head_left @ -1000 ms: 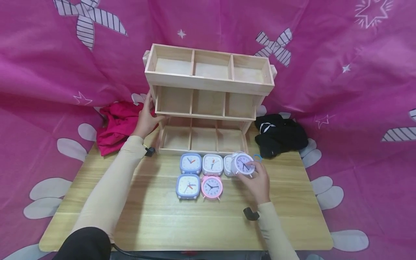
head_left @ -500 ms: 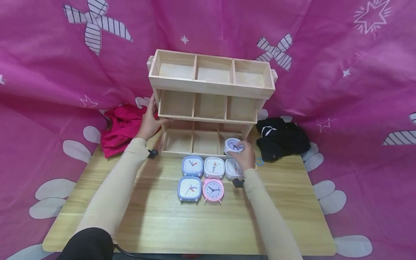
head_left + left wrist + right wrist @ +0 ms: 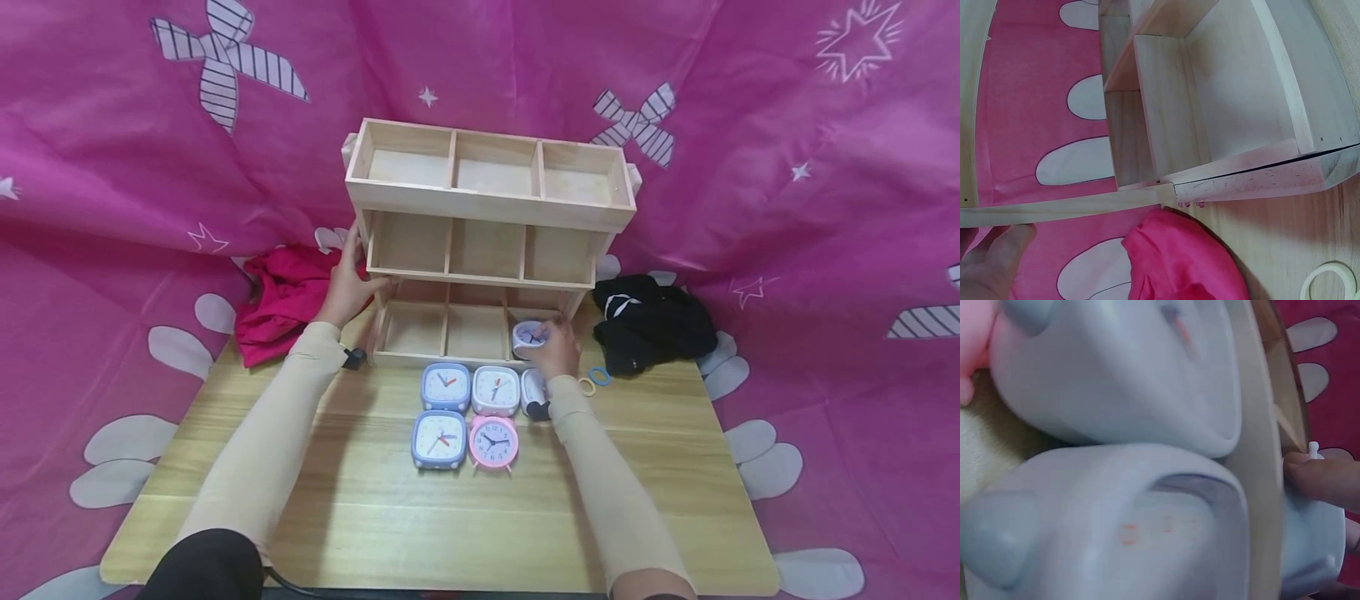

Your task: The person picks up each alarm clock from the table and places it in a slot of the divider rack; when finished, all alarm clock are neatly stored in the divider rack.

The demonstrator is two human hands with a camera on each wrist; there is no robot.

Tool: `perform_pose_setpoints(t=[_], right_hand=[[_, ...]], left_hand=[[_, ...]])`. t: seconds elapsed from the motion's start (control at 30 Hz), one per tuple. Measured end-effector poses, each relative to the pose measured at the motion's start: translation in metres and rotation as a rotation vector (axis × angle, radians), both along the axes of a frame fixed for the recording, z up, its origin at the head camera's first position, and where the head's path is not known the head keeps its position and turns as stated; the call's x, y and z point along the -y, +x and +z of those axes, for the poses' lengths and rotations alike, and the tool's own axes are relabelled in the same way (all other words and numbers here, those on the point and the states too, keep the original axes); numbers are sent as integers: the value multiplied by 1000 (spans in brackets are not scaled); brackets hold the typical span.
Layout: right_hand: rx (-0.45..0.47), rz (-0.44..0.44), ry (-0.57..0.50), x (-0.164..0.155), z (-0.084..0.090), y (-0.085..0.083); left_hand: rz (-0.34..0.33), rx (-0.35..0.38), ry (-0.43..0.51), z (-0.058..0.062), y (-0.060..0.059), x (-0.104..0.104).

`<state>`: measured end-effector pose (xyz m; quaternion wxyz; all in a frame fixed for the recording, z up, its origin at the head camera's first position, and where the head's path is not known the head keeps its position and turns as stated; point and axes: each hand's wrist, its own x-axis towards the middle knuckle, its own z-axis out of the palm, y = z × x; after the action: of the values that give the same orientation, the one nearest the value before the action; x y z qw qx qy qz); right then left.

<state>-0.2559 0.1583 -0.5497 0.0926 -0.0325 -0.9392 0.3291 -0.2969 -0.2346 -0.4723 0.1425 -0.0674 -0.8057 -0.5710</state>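
Observation:
My right hand [image 3: 558, 348] holds a pale lavender round alarm clock [image 3: 527, 335] in the bottom tier's right compartment of a three-tier wooden rack [image 3: 480, 202]. In the right wrist view, the thumb [image 3: 1329, 481] lies along the clock's side, behind the front board. My left hand [image 3: 347, 287] grips the rack's left side; the left wrist view shows its fingers [image 3: 1000, 262] at a wooden upright [image 3: 1066, 207]. Before the rack lie a blue clock [image 3: 446, 387], a white clock [image 3: 496, 390], another white clock [image 3: 532, 388] partly behind my right wrist, a larger blue clock [image 3: 438, 439] and a pink clock [image 3: 493, 442].
Red cloth [image 3: 281, 304] lies left of the rack and black cloth [image 3: 652, 323] right of it. A small blue ring [image 3: 607, 382] and a yellow ring [image 3: 587, 395] sit on the wooden table [image 3: 465, 533]. A pink curtain hangs behind.
My right hand has carried the lavender clock from above the row of clocks, forward and slightly left, into the bottom right compartment. My left hand has stayed on the rack's side.

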Motion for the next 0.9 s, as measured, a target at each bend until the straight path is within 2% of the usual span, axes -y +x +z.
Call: perform_pose_setpoints(t=[0.23, 0.53, 0.73, 0.9], right_hand=[[0, 12, 62, -2, -5, 0], [64, 41, 13, -5, 7, 1], [18, 70, -12, -9, 4, 5], [-28, 64, -30, -9, 2, 22]], left_hand=[[-9, -11, 8, 2, 0, -3], [-15, -15, 21, 2, -3, -2], [-24, -22, 34, 1, -3, -1], [-27, -15, 28, -2, 0, 0]])
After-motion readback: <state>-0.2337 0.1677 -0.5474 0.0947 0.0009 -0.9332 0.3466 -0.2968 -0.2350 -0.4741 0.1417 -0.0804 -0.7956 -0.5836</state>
